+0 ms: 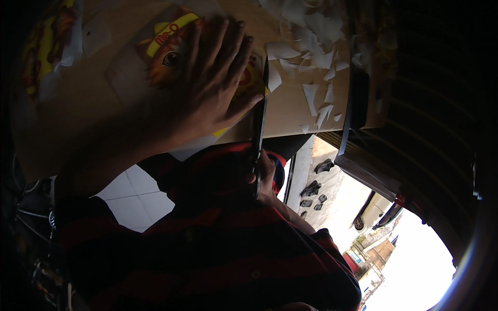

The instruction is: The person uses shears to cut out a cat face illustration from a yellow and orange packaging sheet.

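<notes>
My left hand [220, 78] lies flat, fingers spread, across a printed sheet [168, 56] with an orange cartoon cat and a yellow banner. It covers the right part of the picture. Along the sheet's right side runs a long, dark, narrow tool with a straight edge [261, 111], like a blade; its exact kind is hard to make out. My right hand [266, 173], below the table edge near my body, is closed around the tool's lower end. Shadow hides part of that grip.
White paper scraps [316, 57] litter the brown tabletop [295, 122] on the right. Another printed sheet [52, 41] lies at the far left. A dark oblong object [359, 101] is at the table's right side. Several dark lumps [311, 188] rest on the ground outside, with a parked car [371, 212] beyond.
</notes>
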`<state>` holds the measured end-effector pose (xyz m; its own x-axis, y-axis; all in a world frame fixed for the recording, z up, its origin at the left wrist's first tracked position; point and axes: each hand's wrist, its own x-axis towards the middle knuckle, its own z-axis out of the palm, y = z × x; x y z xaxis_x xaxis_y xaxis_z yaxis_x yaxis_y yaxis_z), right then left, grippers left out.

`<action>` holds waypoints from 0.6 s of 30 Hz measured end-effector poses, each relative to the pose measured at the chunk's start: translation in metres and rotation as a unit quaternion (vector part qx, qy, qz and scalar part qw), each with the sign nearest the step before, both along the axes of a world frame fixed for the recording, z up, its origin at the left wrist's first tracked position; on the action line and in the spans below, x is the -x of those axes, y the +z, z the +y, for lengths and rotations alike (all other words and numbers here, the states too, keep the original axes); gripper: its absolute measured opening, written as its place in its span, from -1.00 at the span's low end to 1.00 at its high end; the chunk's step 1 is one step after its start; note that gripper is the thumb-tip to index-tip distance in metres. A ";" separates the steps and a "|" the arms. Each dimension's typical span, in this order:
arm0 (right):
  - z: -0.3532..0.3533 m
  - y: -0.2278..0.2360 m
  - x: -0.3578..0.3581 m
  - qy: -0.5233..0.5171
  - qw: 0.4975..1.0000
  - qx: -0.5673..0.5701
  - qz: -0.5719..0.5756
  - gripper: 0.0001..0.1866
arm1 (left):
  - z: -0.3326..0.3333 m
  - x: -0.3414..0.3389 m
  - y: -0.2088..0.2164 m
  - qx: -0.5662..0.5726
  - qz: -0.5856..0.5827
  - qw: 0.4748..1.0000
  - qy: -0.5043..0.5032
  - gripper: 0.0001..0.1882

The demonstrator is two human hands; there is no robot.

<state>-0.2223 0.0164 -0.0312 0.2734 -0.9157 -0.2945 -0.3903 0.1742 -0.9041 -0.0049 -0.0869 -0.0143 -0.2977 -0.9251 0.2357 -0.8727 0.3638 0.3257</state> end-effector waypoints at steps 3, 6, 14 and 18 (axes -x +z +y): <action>0.000 0.001 0.000 -0.005 1.000 -0.018 -0.014 -0.07 | 0.000 -0.002 0.004 -0.005 -0.006 1.000 -0.003 -0.17; 0.002 -0.001 0.003 -0.013 0.999 -0.024 -0.025 -0.09 | -0.001 -0.002 0.005 -0.011 -0.009 1.000 -0.007 -0.17; -0.014 0.015 0.016 0.023 0.997 -0.078 -0.021 -0.10 | 0.000 -0.003 0.007 -0.015 -0.019 1.000 -0.011 -0.17; -0.022 0.025 0.016 0.027 0.998 -0.054 0.032 -0.08 | -0.001 -0.003 0.008 -0.016 -0.018 1.000 -0.019 -0.17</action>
<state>-0.2379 -0.0054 -0.0064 0.2999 -0.8615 -0.4097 -0.4575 0.2469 -0.8542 -0.0014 -0.0880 -0.0064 -0.3402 -0.9199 0.1951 -0.8697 0.3867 0.3068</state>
